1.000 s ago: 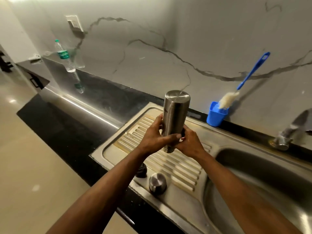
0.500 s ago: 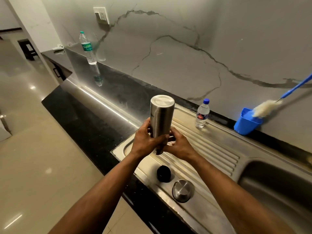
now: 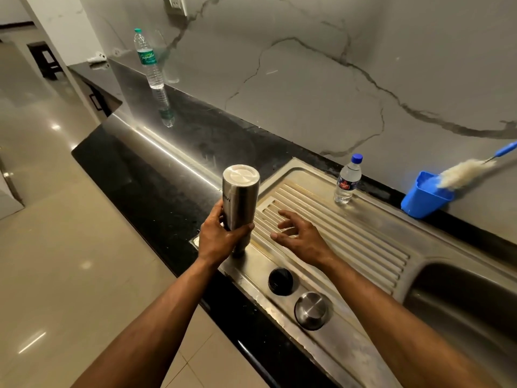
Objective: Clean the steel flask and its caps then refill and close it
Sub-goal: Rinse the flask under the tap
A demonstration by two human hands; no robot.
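The steel flask (image 3: 240, 200) stands upside down, its mouth on the left end of the steel drainboard (image 3: 349, 233). My left hand (image 3: 221, 236) grips its lower body. My right hand (image 3: 300, 236) hovers just right of the flask with fingers spread, touching nothing. A black inner cap (image 3: 280, 281) and a steel outer cap (image 3: 312, 310) lie on the drainboard's front rim, nearer to me than both hands.
A small water bottle with a blue cap (image 3: 347, 179) stands at the drainboard's back. A blue cup (image 3: 423, 196) holding a bottle brush (image 3: 464, 170) sits by the wall. The sink basin (image 3: 461, 298) lies right. A tall green-capped bottle (image 3: 148, 60) stands far left on the black counter (image 3: 156, 186).
The flask came down from in front of me onto the drainboard's left end. My right hand let go of it and opened. The view swung left.
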